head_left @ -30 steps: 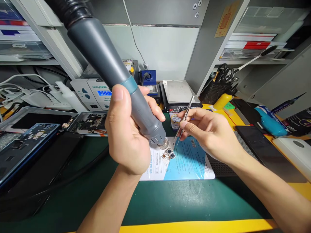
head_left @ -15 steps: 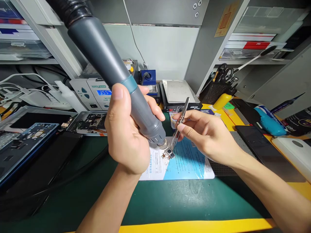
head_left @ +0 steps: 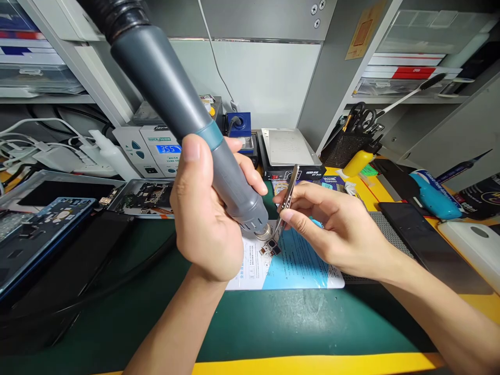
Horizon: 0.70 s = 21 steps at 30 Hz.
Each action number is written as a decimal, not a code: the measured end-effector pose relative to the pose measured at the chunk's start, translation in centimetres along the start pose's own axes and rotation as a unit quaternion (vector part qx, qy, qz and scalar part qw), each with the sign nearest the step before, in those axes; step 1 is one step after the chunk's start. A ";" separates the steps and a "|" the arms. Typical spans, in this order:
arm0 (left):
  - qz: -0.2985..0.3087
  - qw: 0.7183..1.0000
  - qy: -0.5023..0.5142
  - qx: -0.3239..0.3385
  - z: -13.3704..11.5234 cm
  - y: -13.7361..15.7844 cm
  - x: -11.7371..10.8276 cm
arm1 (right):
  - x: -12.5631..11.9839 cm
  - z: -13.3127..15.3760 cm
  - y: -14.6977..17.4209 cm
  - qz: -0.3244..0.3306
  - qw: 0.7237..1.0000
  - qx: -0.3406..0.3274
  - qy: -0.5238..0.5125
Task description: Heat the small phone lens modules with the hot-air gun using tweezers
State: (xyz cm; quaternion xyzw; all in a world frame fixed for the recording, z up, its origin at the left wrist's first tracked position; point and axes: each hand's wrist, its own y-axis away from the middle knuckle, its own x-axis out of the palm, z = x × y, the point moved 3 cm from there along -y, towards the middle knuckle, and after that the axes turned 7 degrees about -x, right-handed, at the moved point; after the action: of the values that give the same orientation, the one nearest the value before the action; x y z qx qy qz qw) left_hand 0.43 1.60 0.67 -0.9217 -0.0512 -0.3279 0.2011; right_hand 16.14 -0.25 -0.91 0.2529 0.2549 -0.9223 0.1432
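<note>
My left hand (head_left: 209, 219) is wrapped round the grey barrel of a hot air gun (head_left: 167, 94), its metal nozzle angled down to the right. Just below the nozzle is a small phone camera module (head_left: 271, 247) with dark square lenses and short flex connectors. A pair of steel tweezers (head_left: 288, 195) is pinched between the thumb and fingers of my right hand (head_left: 332, 219). Their tips reach down to the module beside the nozzle; whether they grip it I cannot tell. Under the module lies a white and blue printed sheet (head_left: 308, 271) on the green mat (head_left: 312, 323).
Behind my left hand stands the hot air station (head_left: 150, 148), its display reading 355. Opened phones (head_left: 50, 229) lie at the left. To the right are a dark phone (head_left: 425, 239), a yellow bottle (head_left: 357, 162) and a mesh tool holder (head_left: 341, 148). The gun's hose runs off at the top left.
My right hand has shifted slightly left and down, and the tweezers stand lower. The hot air gun has barely moved. The module's lenses look darker.
</note>
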 end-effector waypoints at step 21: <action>-0.012 0.999 -0.030 0.021 -0.2 0.0 -0.1 | -0.2 -0.9 -0.8 -0.090 0.979 0.096 -0.158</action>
State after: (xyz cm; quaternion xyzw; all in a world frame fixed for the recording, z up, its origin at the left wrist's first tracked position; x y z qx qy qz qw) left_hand 0.22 1.48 0.71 -0.9259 -0.0749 -0.3012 0.2153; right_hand 16.41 0.93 -1.19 0.0924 0.1613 -0.9798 0.0736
